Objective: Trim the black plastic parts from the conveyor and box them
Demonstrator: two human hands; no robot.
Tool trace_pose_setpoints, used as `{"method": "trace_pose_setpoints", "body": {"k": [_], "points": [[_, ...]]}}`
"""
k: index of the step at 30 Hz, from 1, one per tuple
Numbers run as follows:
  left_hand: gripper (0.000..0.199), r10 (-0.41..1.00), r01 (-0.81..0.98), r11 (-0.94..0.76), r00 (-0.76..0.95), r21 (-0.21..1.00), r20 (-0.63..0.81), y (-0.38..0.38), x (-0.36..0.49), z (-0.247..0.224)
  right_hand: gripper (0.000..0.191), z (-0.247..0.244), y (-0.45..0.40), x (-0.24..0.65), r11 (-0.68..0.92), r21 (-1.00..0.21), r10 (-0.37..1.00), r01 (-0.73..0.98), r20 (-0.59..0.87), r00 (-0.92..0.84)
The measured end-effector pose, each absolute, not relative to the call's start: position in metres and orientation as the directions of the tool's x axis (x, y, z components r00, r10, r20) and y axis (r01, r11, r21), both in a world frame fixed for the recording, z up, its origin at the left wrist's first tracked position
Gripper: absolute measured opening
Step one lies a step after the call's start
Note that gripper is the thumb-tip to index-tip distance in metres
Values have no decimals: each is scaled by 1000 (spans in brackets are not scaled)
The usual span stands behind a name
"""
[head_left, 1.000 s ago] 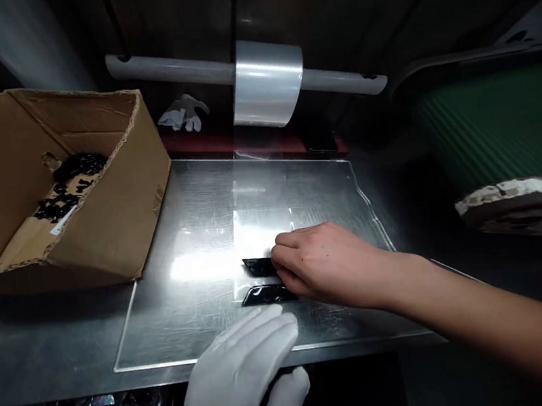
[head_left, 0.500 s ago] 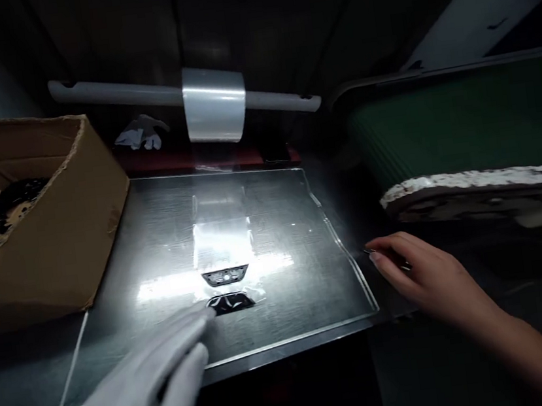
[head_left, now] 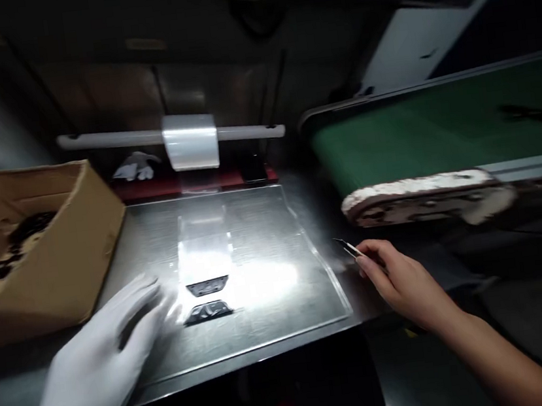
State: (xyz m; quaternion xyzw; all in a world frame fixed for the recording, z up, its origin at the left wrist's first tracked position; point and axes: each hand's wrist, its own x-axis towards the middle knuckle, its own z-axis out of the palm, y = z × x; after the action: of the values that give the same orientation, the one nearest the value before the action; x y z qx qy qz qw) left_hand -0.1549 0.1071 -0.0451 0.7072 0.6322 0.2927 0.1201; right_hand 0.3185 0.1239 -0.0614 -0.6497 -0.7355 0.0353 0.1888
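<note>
The right hand pinched tweezers between thumb and fingers, beyond the right edge of the plate. The gloved left hand had its thumb spread from its fingers, just left of two black parts, which lay one behind the other on the plate. Behind hung a film roll; a box stood left, a green belt right.

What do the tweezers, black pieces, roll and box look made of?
Tweezers: probably metal; slim prongs with a bright edge, but blur leaves it open.
Black pieces: likely glossy plastic; the nearer one shows pale reflections.
Roll: seemingly smooth plastic film; shiny highlight, see-through strip below it.
Box: cardboard, matte; brown, folded walls.
</note>
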Motion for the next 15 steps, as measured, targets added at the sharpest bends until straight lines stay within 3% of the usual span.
{"method": "trace_pose_setpoints", "body": {"k": [4,7,11,15], "points": [[36,963,850,-261,198,458,182,132,-144,-40,22,-38,144,229,504,-391,862,770,163,-481],[30,959,851,-284,258,442,119,139,-145,-46,25,-25,163,153,679,-359,707,641,83,-702],[24,955,833,-285,286,474,72,139,-145,-52,30,-23,181,102,751,-277,626,600,8,-780],[28,952,827,-294,299,479,69,140,-144,-55,32,-26,188,97,762,-269,603,589,-36,-797]]}}
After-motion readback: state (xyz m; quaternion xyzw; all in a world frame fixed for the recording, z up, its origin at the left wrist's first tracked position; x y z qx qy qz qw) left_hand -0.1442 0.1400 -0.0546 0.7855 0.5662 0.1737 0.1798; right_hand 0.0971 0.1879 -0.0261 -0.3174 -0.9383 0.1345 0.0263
